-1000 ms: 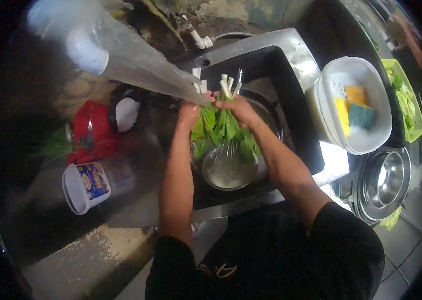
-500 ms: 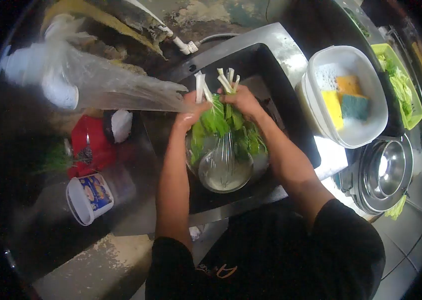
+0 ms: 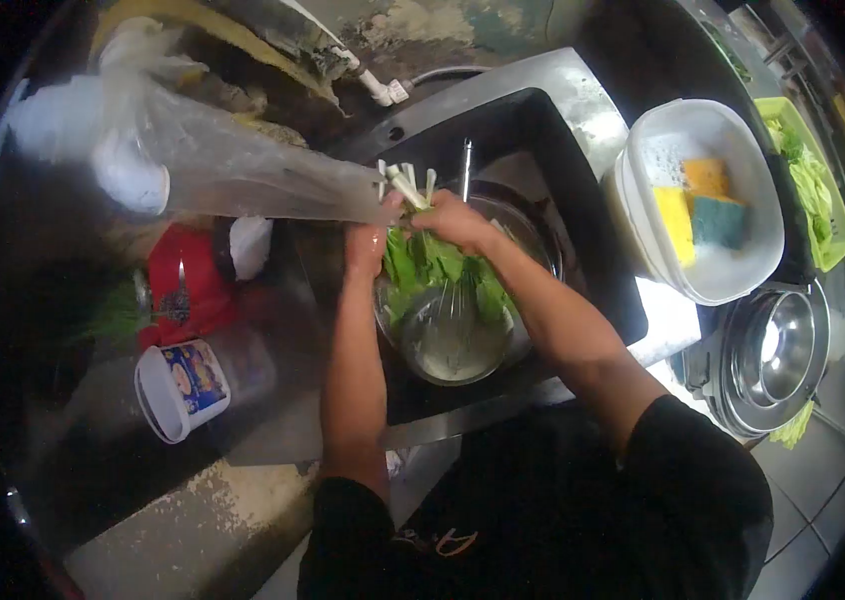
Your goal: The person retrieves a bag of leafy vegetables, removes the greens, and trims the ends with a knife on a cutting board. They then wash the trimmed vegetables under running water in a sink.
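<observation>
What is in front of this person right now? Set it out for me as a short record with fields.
Place: dark sink with a metal surround
Left hand: at the stems of leafy greens
Right hand: gripping the greens near their pale stems
Below the greens: whisk wires and a round bowl
Upper left: translucent plastic sleeve, its end by the left hand
Lower left: labelled plastic tub
Right: white tub holding sponges; lime-green basket with more leaves; metal bowls
</observation>
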### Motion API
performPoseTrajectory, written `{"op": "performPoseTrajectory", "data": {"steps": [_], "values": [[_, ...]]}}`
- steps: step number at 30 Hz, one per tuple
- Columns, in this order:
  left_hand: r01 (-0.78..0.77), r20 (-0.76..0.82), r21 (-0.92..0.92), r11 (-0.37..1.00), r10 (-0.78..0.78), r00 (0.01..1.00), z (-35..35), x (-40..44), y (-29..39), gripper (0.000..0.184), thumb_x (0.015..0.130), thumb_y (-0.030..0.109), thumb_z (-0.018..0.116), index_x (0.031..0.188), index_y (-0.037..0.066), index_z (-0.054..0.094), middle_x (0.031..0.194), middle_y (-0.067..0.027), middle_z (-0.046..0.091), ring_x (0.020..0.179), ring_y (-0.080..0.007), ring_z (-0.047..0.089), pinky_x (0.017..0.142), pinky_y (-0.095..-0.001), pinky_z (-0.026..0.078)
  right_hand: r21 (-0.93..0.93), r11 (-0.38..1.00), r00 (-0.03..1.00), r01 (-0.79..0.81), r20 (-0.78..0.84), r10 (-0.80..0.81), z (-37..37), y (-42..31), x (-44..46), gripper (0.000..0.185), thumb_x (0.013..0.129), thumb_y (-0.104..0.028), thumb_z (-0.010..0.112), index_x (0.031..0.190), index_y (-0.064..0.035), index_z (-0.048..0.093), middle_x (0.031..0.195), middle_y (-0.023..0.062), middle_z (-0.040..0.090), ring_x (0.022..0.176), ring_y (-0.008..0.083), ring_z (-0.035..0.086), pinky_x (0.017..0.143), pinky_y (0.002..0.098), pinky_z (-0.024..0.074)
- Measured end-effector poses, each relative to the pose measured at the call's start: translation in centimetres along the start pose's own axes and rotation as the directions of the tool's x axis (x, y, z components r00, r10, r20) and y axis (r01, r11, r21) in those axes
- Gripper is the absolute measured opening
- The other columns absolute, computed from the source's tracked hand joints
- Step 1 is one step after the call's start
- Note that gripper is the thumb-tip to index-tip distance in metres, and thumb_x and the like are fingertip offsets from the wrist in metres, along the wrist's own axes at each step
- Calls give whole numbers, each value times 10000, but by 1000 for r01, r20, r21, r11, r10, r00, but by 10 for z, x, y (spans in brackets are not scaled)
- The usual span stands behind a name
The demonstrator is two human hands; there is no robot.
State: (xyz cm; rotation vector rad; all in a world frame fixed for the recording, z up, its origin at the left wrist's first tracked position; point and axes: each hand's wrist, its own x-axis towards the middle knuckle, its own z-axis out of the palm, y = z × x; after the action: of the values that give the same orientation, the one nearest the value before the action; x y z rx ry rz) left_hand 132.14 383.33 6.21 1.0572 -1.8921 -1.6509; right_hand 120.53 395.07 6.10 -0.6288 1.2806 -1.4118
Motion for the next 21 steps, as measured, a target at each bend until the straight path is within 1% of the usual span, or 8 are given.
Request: {"op": "performPoseTrajectory", "data": {"steps": [1,4,5,7,9,12,18,21], "values": [[28,47,-17,999,-27,999,-2,2,-4,280,815,201,640,1020,28,557,837,-38,597,756,-139,551,686,-284,442,-47,998,999,38,16,-38,3,-5,-2,274,728,-138,624,954,17,621,833,80,640,721,154,595,692,269,456],[164,200,-197,967,-124,972,-3,0,1,230,807,156,653,948,-5,569,716,-46,587,637,-113,546,564,-279,452,187,982,990,38,129,-63,-2,11,7,220,745,-105,603,937,2,620,818,81,642,722,149,603,704,280,473],[188,214,-172,967,-149,965,3,-5,17,224,804,151,656,940,-3,567,709,-44,580,628,-112,544,544,-275,446,259,966,988,15,147,-55,-4,12,4,215,752,-101,599,940,1,619,816,82,643,723,149,604,707,283,476],[235,244,-123,964,-200,949,13,-11,37,214,796,139,663,925,2,562,695,-41,565,610,-110,540,504,-266,434,91,995,986,-33,166,17,-13,1,-7,244,778,-91,584,999,13,590,838,88,646,749,157,612,707,281,485],[262,268,-106,959,-226,936,12,3,7,271,793,143,663,1006,16,555,717,-50,571,605,-128,550,532,-282,477,-140,987,989,-76,116,92,-20,1,-11,292,781,-100,586,1045,25,564,857,95,645,787,171,610,725,284,481],[243,325,-154,958,-183,928,19,7,4,275,781,129,668,1023,36,576,764,-50,590,628,-134,564,557,-281,494,423,904,994,-66,106,23,-26,24,-13,293,785,-116,588,1054,-1,576,872,93,642,731,167,628,680,283,495],[87,310,-11,996,-79,947,30,2,10,257,746,128,684,979,54,604,810,-29,607,693,-124,573,621,-285,474,10,993,983,-114,145,112,-31,4,-26,366,779,-162,607,1097,4,540,953,96,616,838,169,599,758,327,492],[109,265,-21,994,-100,959,27,-2,13,274,738,158,693,977,51,612,855,-24,618,733,-113,566,625,-284,466,154,974,986,-165,7,166,-30,28,-14,314,777,-136,604,1056,4,568,923,81,614,826,159,590,742,312,484]]}}
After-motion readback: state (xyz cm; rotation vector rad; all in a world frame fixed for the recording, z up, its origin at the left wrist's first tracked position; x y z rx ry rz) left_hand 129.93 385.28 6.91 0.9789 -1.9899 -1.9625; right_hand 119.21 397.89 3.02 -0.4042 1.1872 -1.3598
